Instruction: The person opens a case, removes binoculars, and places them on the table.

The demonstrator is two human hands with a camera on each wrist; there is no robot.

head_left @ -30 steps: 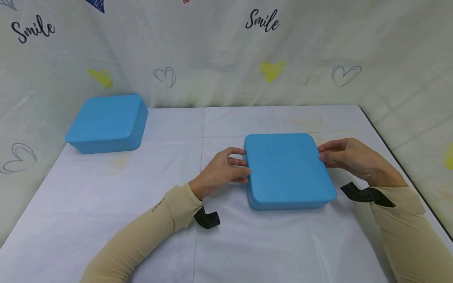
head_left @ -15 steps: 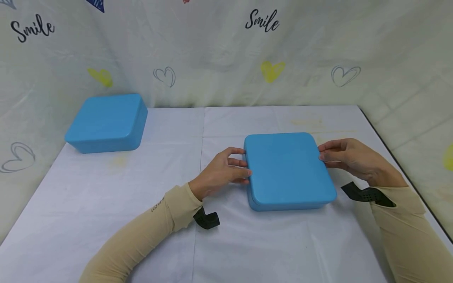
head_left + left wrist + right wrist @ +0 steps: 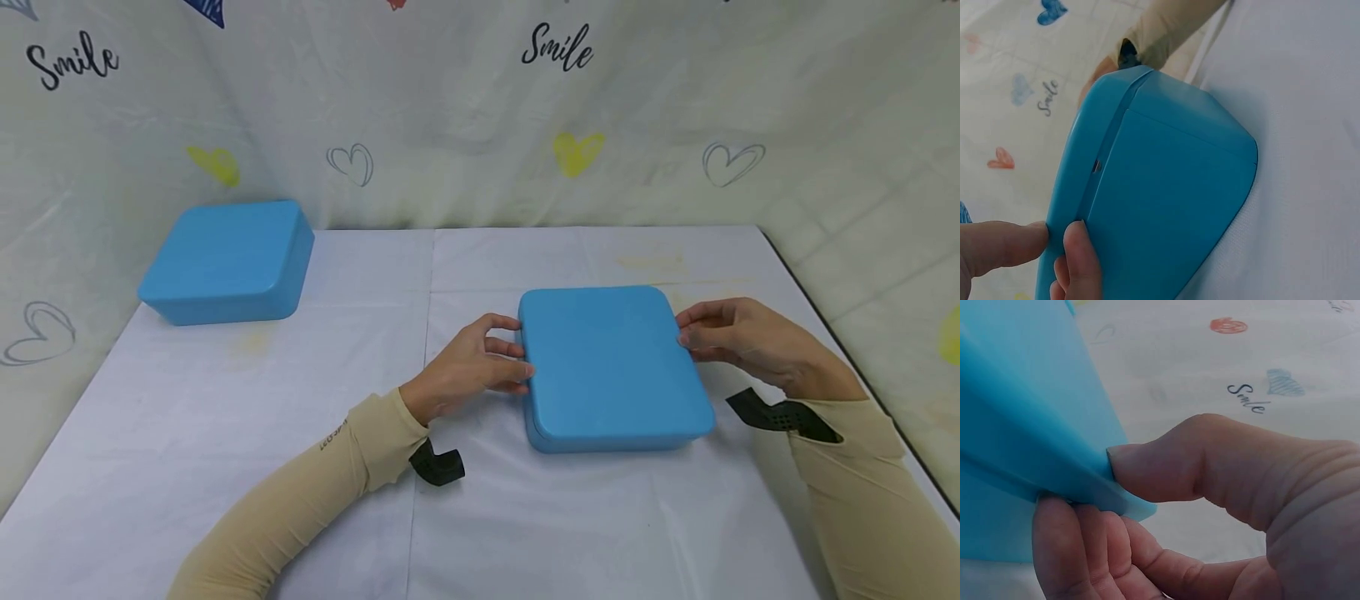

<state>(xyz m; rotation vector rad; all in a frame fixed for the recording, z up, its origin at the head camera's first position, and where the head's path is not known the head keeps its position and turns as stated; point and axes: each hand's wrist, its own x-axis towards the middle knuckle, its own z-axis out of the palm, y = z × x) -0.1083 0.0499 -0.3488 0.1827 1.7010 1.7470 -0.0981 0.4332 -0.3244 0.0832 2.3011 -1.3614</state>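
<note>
In the head view a blue rectangular box (image 3: 1166,169) with rounded corners sits on the table, right of centre, its lid (image 3: 617,362) on top. My left hand (image 3: 468,367) pinches the lid's left edge, thumb on top and fingers beneath the rim. On the opposite side my right hand (image 3: 750,343) pinches the lid's right edge. In the right wrist view its thumb (image 3: 1160,469) presses the lid from above and the fingertips hook under the rim. The left wrist view shows a narrow dark seam between lid and box body, with a small gap in it.
A second blue box (image 3: 228,258) stands at the table's far left corner. White cloth covers the table (image 3: 337,500). Behind it hangs a pale sheet (image 3: 450,100) printed with hearts and "Smile". Both wrists carry black straps (image 3: 438,464).
Very little differs. The lid and my right hand have shifted slightly toward me, while my left hand keeps nearly the same place and grip. The far box stays where it was.
</note>
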